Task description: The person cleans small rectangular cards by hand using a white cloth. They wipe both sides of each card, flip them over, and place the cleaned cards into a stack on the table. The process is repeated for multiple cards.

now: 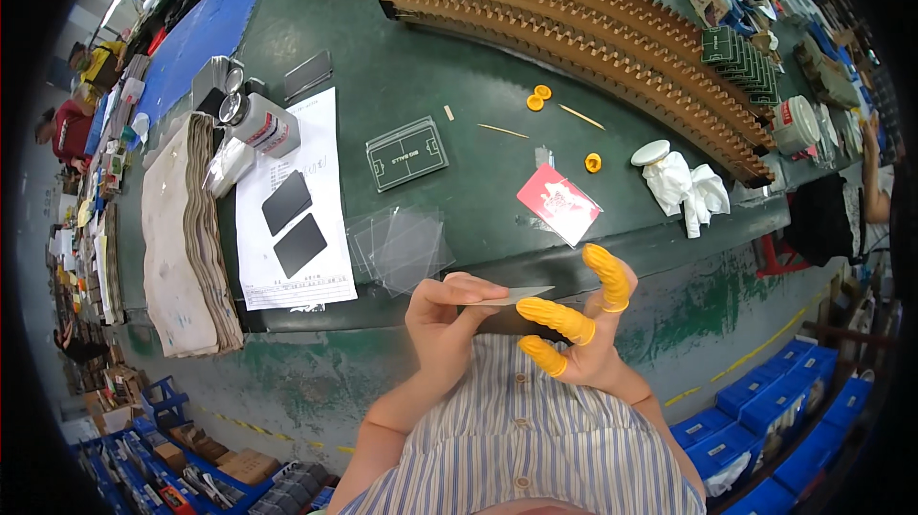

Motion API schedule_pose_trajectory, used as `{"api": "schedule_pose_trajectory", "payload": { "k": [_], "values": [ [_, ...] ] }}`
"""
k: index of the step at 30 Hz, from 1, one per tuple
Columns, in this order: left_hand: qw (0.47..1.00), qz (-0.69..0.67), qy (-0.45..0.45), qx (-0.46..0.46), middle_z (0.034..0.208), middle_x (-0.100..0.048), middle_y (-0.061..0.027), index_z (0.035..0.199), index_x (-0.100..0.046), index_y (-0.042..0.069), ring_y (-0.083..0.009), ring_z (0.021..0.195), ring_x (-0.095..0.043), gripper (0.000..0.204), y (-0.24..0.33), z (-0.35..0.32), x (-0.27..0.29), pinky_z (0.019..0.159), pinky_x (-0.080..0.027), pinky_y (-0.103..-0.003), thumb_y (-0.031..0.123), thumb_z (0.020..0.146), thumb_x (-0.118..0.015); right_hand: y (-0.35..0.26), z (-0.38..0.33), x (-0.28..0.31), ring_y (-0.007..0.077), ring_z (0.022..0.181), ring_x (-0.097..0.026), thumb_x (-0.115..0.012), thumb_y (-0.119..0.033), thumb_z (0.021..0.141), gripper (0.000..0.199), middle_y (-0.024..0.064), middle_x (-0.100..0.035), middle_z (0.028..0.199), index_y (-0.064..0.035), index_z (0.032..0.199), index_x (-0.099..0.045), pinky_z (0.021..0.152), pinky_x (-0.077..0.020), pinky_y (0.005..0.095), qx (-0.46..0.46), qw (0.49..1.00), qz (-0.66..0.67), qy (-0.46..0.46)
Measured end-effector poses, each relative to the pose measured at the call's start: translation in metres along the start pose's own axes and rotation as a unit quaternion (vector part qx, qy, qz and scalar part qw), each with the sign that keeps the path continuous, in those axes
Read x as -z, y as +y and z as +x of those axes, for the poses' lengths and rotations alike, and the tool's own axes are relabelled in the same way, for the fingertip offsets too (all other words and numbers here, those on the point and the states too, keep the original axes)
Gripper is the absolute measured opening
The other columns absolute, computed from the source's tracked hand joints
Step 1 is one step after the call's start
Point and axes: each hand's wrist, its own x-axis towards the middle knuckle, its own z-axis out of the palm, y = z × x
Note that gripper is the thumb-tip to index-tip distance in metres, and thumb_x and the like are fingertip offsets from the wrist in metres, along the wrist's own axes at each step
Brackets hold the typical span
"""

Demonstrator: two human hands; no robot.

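My left hand (445,319) pinches a thin, pale flat plate (521,294) between thumb and fingers, seen almost edge-on. Yellow finger cots cover three fingers of my right hand (583,333); these fingers are spread, with one fingertip close beside the plate. Whether that fingertip touches it I cannot tell. Just beyond my left hand, clear plastic sheets (397,245) overlap at the bench edge. A red and white card (559,204) lies past my right hand. Farther off rests a dark green rectangular plate (406,154) with white field lines.
Notched wooden racks (574,46) span the far right, with green plates (741,64) standing in one. Loose yellow finger cots (593,163), wooden sticks (581,116) and crumpled white cloth (684,192) lie nearer. Leftward are a printed sheet (330,281), black plates (300,245), a bottle (273,129) and stained cloths (177,247).
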Motion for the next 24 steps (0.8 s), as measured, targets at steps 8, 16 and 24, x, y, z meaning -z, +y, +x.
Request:
{"api": "schedule_pose_trajectory", "payload": {
  "k": [8, 16, 24],
  "values": [
    [1.0, 0.016, -0.005, -0.01, 0.083, -0.066, -0.0135, 0.084, -0.047, 0.007, -0.0212, 0.08, -0.06, 0.022, -0.001, 0.0002, 0.0024, 0.073, -0.048, -0.031, -0.008, 0.078, -0.063, -0.0012, 0.0029, -0.0029, 0.0317, 0.115, -0.027, -0.072, -0.035, 0.071, 0.036, 0.0159, -0.035, 0.131, -0.023, 0.105, -0.069, 0.097, -0.0306, 0.0392, 0.004, 1.0, 0.003, -0.012],
    [1.0, 0.027, 0.011, -0.003, 0.082, -0.066, -0.0137, 0.081, -0.047, 0.007, -0.0209, 0.08, -0.061, 0.023, 0.0018, 0.0, 0.0005, 0.072, -0.048, -0.03, -0.009, 0.077, -0.064, 0.0008, -0.0001, -0.0027, 0.0319, 0.115, -0.027, -0.073, -0.033, 0.07, 0.036, 0.0166, -0.035, 0.132, -0.0231, 0.105, -0.069, 0.097, -0.0299, 0.0388, -0.011, 1.0, 0.019, 0.007],
    [0.999, 0.021, 0.004, -0.023, 0.082, -0.066, -0.0136, 0.081, -0.047, 0.007, -0.0206, 0.078, -0.06, 0.023, -0.0013, -0.0021, 0.003, 0.071, -0.048, -0.03, -0.007, 0.077, -0.064, -0.0003, 0.0004, -0.0033, 0.0317, 0.116, -0.028, -0.073, -0.032, 0.069, 0.037, 0.017, -0.036, 0.132, -0.0231, 0.105, -0.069, 0.098, -0.0295, 0.0393, -0.006, 1.0, 0.02, -0.002]
  ]
}}
